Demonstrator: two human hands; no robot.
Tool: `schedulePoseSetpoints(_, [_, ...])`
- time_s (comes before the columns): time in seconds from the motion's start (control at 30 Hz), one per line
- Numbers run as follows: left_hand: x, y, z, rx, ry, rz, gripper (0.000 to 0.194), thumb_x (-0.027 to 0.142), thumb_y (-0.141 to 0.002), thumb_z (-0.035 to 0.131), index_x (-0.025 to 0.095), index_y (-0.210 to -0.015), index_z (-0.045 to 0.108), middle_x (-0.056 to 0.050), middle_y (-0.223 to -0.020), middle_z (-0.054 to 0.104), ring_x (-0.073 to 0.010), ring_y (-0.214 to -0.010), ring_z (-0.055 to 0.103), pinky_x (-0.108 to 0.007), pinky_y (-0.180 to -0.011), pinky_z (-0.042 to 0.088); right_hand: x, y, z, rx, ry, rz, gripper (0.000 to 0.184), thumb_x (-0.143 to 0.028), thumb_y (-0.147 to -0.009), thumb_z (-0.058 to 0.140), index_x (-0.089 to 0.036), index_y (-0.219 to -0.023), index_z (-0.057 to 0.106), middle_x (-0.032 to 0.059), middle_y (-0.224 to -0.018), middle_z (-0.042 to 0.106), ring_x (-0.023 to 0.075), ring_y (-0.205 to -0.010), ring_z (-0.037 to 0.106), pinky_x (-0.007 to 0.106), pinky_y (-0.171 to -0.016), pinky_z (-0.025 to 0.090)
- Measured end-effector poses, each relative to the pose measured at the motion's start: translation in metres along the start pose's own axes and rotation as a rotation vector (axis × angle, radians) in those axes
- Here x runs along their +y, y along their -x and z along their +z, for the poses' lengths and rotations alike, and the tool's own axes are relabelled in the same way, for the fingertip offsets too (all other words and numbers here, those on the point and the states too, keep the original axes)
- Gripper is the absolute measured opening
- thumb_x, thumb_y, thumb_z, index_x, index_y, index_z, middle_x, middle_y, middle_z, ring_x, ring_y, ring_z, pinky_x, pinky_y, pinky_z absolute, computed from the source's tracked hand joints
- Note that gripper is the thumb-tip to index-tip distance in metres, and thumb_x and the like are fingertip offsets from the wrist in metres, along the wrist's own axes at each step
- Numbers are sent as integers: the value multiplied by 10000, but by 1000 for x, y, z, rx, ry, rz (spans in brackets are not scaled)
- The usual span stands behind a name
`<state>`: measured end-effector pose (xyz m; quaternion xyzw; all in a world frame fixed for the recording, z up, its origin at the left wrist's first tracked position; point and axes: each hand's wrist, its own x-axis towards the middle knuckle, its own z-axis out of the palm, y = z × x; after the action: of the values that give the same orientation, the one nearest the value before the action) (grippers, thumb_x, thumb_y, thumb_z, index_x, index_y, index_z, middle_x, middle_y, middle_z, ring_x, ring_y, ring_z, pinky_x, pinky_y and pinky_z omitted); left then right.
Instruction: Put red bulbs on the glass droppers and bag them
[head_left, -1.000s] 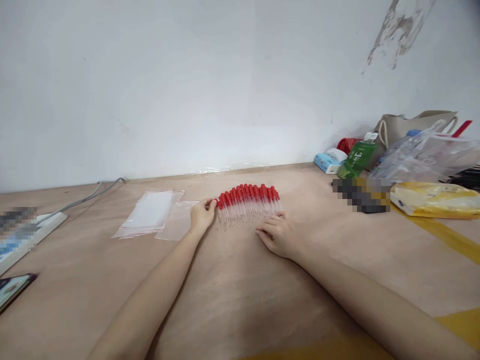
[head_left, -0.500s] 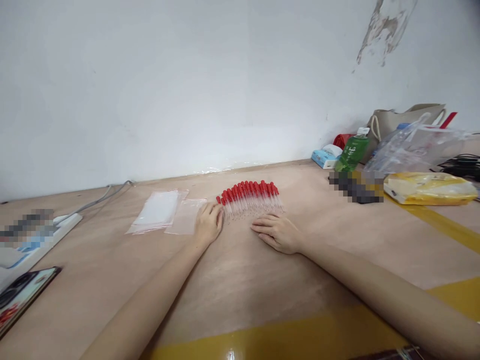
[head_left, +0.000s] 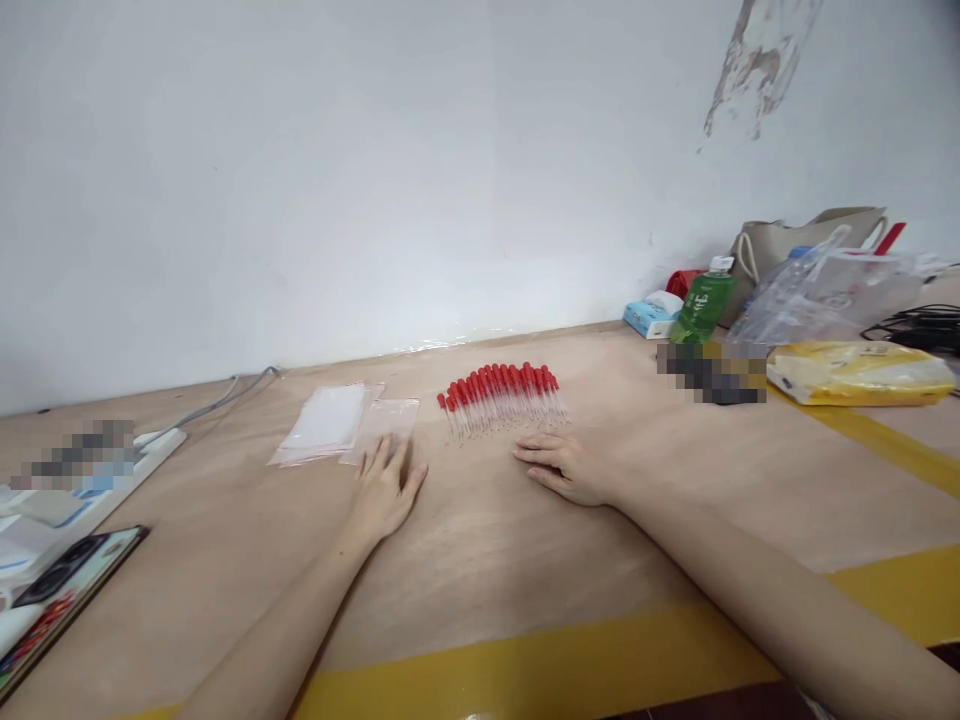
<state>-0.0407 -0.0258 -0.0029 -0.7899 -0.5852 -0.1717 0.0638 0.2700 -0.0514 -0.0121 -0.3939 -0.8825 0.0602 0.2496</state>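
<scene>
Several clear droppers with red bulbs (head_left: 499, 395) lie side by side in a curved row on the table, bulbs toward the wall. My left hand (head_left: 386, 490) is spread flat, its fingertips on the near edge of a single clear plastic bag (head_left: 386, 425). Left of that bag lies a stack of clear and white plastic bags (head_left: 322, 420). My right hand (head_left: 566, 468) rests on the table just in front of the row's right half, fingers stretched out and holding nothing. A small gap separates it from the dropper tips.
At far left are a power strip (head_left: 161, 452) with a grey cable and a phone (head_left: 75, 590). On the right stand a green bottle (head_left: 705, 302), a tissue pack (head_left: 649, 318), a yellow packet (head_left: 859, 375) and bags (head_left: 814, 250). Yellow tape (head_left: 525, 670) runs along the near edge.
My left hand has moved left and nearer, away from the row's left end, onto the single bag, and its fingers have spread. My right hand has shifted slightly right.
</scene>
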Motion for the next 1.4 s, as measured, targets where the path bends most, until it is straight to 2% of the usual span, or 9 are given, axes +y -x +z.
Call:
schedulePoseSetpoints(0.1, [-3,0,3,-155,-60,-104,684,536,-833,277,48,-1310,340,-188,-1372,290,-307,-1282,228,-502,-1020,208,1,1,-2,-9,-1,10,371,-331,-864,399,-223,-1199,517,67,-1231,514,189,-1141,456,384,-971,358])
schedulePoseSetpoints(0.23, [-1,25,-4,-218,-65,-41,708,537,-834,272,38,-1336,280,-175,-1396,218,-283,-1297,184,-465,-1045,191,3,2,-3,-16,1,8,382,-343,-865,394,-217,-1205,511,69,-1237,510,190,-1151,448,388,-986,344])
schedulePoseSetpoints(0.43, [-13,99,-39,-226,93,195,538,414,-835,407,253,-1338,301,-32,-1401,265,-235,-1286,246,-445,-1045,254,4,3,-3,-30,-2,17,391,-352,-867,385,-206,-1208,508,75,-1236,510,190,-1150,446,386,-984,345])
schedulePoseSetpoints(0.53, [-19,115,-53,-261,227,333,412,304,-838,443,318,-1249,426,1,-1331,407,-208,-1236,358,-420,-1026,318,3,3,-4,-38,-5,29,393,-349,-868,381,-201,-1208,509,78,-1239,506,191,-1154,442,383,-981,348])
schedulePoseSetpoints(0.77, [11,72,-44,-308,346,534,360,253,-852,441,248,-1212,451,-46,-1281,471,-189,-1197,411,-466,-1049,244,-1,3,-5,-9,-64,34,374,-320,-842,424,-189,-1170,544,91,-1205,533,204,-1113,477,377,-951,371])
schedulePoseSetpoints(0.87, [33,46,-32,-284,383,556,337,267,-859,431,242,-1194,465,-50,-1249,496,-181,-1170,435,-446,-1037,271,4,1,-7,136,-101,89,316,-280,-815,457,-189,-1084,597,82,-1082,602,188,-992,547,335,-873,425])
schedulePoseSetpoints(1.03, [50,12,-18,-89,457,553,307,304,-808,511,211,-1099,538,-74,-1159,536,-204,-1094,477,-397,-942,383,36,-26,-19,382,5,367,247,-225,-776,464,-165,-938,641,63,-818,634,160,-723,579,279,-693,449])
schedulePoseSetpoints(1.2, [47,8,-14,-26,443,520,312,304,-807,512,212,-1104,545,-85,-1158,532,-214,-1073,488,-397,-912,402,68,-79,-28,408,170,627,270,-281,-776,473,-162,-940,652,87,-853,605,196,-837,544,308,-781,395])
schedulePoseSetpoints(1.4, [42,14,-11,-107,387,526,302,325,-825,492,236,-1099,580,-72,-1140,572,-210,-1040,527,-396,-897,430,87,-113,-17,380,51,813,336,-402,-740,527,-161,-934,658,128,-1013,557,235,-953,507,337,-816,374])
